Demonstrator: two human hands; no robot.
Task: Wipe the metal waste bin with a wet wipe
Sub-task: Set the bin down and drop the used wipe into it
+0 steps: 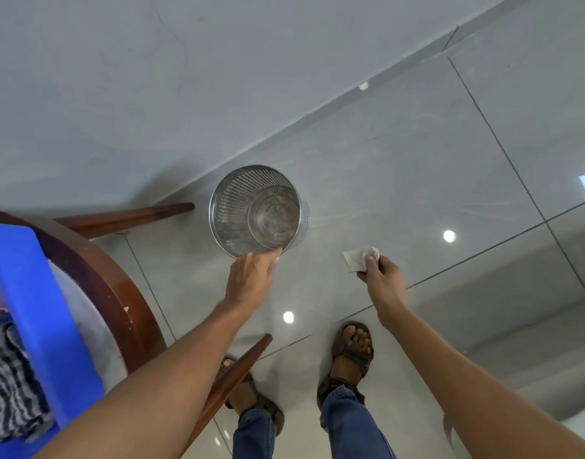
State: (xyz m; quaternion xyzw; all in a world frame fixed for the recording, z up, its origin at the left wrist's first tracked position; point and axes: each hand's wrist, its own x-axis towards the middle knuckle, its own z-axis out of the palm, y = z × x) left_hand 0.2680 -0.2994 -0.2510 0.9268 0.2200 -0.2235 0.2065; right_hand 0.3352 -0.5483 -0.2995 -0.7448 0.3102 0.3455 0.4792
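A round metal waste bin (238, 207) with a perforated wall stands upright on the tiled floor near the wall base, its inside empty and shiny. My left hand (251, 276) reaches down to the bin's near rim, fingertips touching the edge; whether the fingers grip the rim is unclear. To the right of the bin, my right hand (380, 276) pinches a crumpled white wet wipe (359, 258), held in the air apart from the bin.
A round wooden stool or table (119, 293) with splayed legs stands at the left, carrying a blue basket (36, 309) with checked cloth. My sandalled feet (350, 352) stand on the glossy grey tiles below. The wall runs diagonally behind the bin.
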